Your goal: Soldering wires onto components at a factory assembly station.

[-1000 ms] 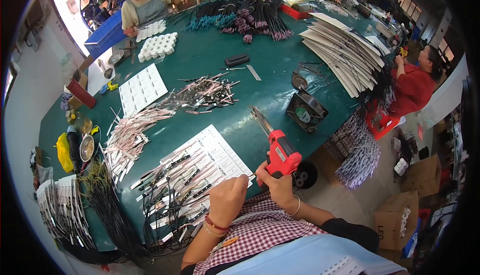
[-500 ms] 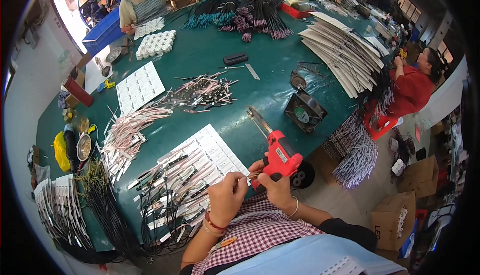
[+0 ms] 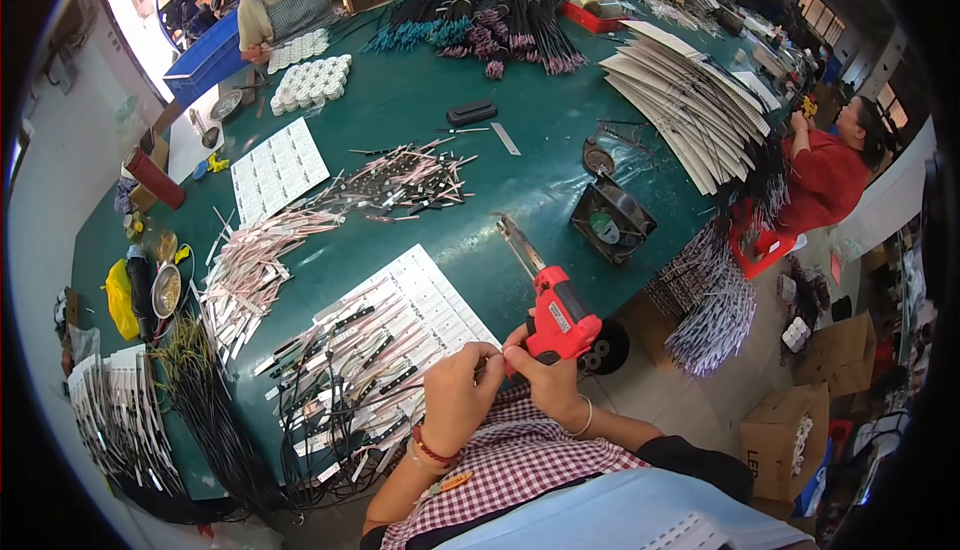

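My right hand (image 3: 552, 390) is wrapped round the grip of a red and black soldering gun (image 3: 566, 322), whose long metal tip points away over the green table (image 3: 500, 175). My left hand (image 3: 456, 396) is closed in a pinch, its fingertips meeting my right thumb. Whatever thin piece lies between the fingertips is too small to make out. Just left of my hands, a white printed board sheet (image 3: 432, 295) is partly covered by rows of narrow strips with wires (image 3: 340, 380).
Loose pink and black wire pieces (image 3: 405, 185) lie beyond the sheet. A small black fan (image 3: 612, 220) stands to the right, with fanned white strips (image 3: 680, 110) behind it. One co-worker (image 3: 300, 0) sits far left, another in red (image 3: 825, 180) at right.
My hands have drawn closer, fingertips now touching. Thin wires that showed between them are now hidden. The soldering gun has tilted slightly and its tip has shifted a little.
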A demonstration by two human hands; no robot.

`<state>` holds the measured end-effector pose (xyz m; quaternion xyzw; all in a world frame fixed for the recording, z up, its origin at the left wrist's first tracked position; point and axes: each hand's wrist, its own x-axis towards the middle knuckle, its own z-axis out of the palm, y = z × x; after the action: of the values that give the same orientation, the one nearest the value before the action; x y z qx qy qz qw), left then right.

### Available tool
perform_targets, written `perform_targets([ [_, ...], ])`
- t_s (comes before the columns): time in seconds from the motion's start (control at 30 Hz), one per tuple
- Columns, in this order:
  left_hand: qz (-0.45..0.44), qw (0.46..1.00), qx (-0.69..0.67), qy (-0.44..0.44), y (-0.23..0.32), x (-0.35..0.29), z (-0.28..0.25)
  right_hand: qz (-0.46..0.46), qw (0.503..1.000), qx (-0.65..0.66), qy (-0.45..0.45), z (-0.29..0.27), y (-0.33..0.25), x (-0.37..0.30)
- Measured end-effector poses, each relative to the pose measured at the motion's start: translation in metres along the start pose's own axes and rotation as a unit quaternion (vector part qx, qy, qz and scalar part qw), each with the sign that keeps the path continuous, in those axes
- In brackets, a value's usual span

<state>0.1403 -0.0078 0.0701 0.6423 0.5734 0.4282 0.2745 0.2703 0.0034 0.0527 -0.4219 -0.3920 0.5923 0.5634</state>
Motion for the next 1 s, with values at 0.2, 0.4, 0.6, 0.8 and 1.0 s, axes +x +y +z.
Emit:
perform_targets([
  [0.2, -0.051, 0.992, -0.097, -0.056, -0.005, 0.001, -0.009, -0.007, 0.999, -0.019, -0.038, -0.007, -0.001, 0.0],
  [0.4, -0.189, 0.911, -0.315, -0.19, -0.015, 0.002, -0.023, 0.009, 0.996, 0.021, -0.091, -0.013, -0.001, 0.0],
  [0.6, -0.182, 0.899, -0.361, -0.167, -0.024, -0.003, -0.012, 0.025, 0.998, 0.041, -0.05, -0.008, -0.007, 0.003],
  [0.8, -0.169, 0.924, -0.315, -0.139, -0.02, -0.007, -0.005, 0.037, 0.996, 0.071, -0.046, -0.013, -0.005, 0.004],
  [1.0, -0.166, 0.949, -0.252, -0.092, -0.011, -0.005, -0.007, 0.024, 0.998, 0.028, -0.045, -0.011, -0.001, 0.004],
])
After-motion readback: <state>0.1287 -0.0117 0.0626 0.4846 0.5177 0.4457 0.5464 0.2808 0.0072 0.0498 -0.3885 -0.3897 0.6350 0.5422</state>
